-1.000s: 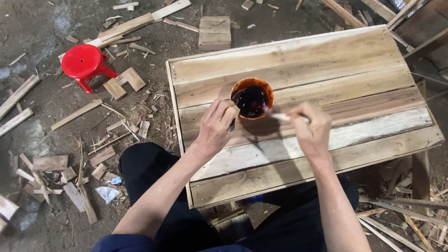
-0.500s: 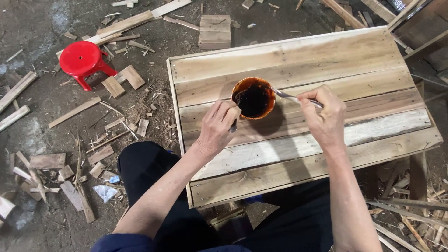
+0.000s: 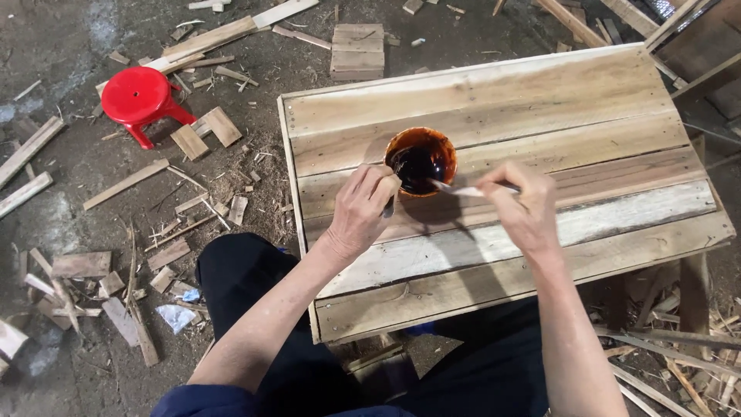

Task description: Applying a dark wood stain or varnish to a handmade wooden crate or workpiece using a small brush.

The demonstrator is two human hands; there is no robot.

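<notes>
Since the frame half a second earlier, the right hand (image 3: 519,202) had dropped a little and drawn back toward the body, so the brush (image 3: 451,188) now lay flatter, its tip pointing left into the bowl (image 3: 421,160) rather than slanting down from above. Its fingers were closed around the thin handle in a pinch — a grip that let the bristles be steered over the rim without the hand crossing the dark liquid. Whether the tip was wet or merely over the stain, the view did not show.

The left hand (image 3: 361,210) had hardly shifted. It sat at the bowl's near-left side, fingers curled against the orange wall and thumb tucked by the rim, apparently steadying it so the brush would not push it along the boards. The bowl stood upright on the plank tabletop (image 3: 540,100), left of centre and close to the seated person, within easy reach of both arms.

Pale and brown boards alternated across the top — the palest strip ran just beside the right wrist. On the dirt floor to the left lay wood offcuts (image 3: 177,139) around a small red stool (image 3: 139,99), well apart from the work.
</notes>
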